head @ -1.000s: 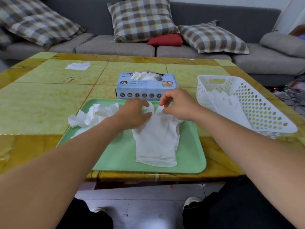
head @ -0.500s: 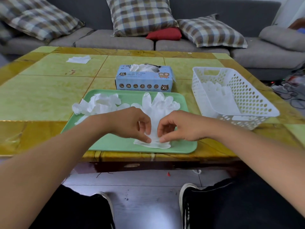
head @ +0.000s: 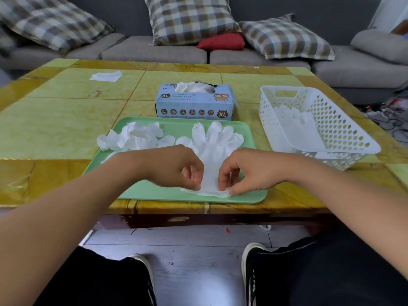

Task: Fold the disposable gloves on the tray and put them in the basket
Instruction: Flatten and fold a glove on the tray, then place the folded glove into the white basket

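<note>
Your left hand (head: 174, 167) and right hand (head: 245, 171) pinch the flat glove's (head: 215, 149) near cuff on the green tray (head: 154, 192); the far glove box (head: 195, 102) reads "XL".

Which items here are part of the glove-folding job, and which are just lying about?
In the job: flat glove, pinched at its cuff by left hand and right hand; crumpled gloves; green tray; white basket.

Lying about: glove box, loose tissue, cushions.

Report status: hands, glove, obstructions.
Left hand and right hand both pinching cuff end of flat glove on green tray. Crumpled gloves waiting at tray's left. White basket to the right, path unobstructed.
</note>
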Demonstrator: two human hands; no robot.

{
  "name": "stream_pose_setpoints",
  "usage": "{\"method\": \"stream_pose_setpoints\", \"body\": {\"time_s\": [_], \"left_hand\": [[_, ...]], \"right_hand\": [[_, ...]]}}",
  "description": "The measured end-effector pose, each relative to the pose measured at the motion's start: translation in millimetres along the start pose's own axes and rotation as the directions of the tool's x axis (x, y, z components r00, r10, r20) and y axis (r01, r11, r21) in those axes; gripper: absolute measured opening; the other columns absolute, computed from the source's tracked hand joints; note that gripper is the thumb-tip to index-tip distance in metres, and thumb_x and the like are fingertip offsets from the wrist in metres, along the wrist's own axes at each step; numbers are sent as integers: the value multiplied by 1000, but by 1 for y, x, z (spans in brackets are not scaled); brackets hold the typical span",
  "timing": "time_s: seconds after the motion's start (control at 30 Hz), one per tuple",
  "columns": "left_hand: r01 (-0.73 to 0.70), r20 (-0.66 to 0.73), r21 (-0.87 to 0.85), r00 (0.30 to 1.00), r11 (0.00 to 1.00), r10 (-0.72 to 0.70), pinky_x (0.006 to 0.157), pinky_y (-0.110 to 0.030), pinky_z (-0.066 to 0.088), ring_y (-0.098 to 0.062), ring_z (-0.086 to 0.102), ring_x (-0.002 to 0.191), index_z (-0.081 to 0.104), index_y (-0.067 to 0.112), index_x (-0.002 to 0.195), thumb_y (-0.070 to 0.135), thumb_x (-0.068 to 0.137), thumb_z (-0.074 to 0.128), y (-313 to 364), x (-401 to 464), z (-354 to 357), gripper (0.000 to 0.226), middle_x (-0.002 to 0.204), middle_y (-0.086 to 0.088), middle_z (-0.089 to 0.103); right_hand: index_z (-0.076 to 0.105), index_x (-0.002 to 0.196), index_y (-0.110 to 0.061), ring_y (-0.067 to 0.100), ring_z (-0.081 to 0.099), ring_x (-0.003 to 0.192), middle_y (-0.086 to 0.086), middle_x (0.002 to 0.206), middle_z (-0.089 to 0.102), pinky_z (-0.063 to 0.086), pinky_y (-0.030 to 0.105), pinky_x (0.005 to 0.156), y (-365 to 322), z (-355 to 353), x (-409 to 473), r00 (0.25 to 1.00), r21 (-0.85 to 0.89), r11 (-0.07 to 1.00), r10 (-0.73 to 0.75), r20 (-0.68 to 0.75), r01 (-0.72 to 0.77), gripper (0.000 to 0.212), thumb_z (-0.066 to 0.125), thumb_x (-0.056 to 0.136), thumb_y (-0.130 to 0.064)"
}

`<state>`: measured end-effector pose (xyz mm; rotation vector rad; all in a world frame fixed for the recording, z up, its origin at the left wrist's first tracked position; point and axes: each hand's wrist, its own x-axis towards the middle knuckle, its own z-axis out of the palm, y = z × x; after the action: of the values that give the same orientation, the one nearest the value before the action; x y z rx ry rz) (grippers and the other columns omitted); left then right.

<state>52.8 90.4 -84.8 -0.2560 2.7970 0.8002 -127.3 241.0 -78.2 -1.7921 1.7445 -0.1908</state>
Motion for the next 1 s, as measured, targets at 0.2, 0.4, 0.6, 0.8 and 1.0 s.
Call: {"method": "stream_pose_setpoints", "body": {"time_s": [0.2,0.4,0.6,0.8,1.0], "left_hand": [[25,9,17,1000,1000,-25,73,-14,48,0,61,83,64,34,99,47,80,80,1,0,3,28,91,15,64],[18,-25,127,1000,992,-15,74,-20,46,-2,56,84,60,34,101,52,77,80,5,1,7,36,93,15,58],[-117,-509,-25,856,993,89,65,-30,44,-8,58,76,66,20,89,43,66,84,18,2,-10,37,89,8,60],[-414,-633,-678,749,608,-196,75,-37,57,-24,70,84,75,2,104,17,90,72,55,-2,-41,21,98,-14,76],[-450,-563,-825,706,343,-428,79,-40,59,-28,72,85,73,2,112,16,96,66,79,15,-56,22,103,-17,76]], "right_hand": [[72,99,-24,9,63,78,-7,89,68,54,23,75,0,3,5,1000,-16,1000,-5,5,5,26,86,78,-17],[68,82,-25,0,55,61,-12,71,63,47,16,64,-4,10,10,998,-22,999,-44,-50,43,18,74,83,-8],[66,79,-13,10,49,64,-5,69,59,39,20,61,-9,-32,-2,943,578,790,1,-332,203,8,70,81,-6],[61,80,-11,19,49,79,5,83,55,37,32,70,-24,-69,-9,835,764,449,70,-546,462,7,59,79,-18],[60,137,-9,28,63,112,20,132,63,50,46,99,-27,-64,-18,924,842,431,50,-380,323,86,73,74,-65]]}}
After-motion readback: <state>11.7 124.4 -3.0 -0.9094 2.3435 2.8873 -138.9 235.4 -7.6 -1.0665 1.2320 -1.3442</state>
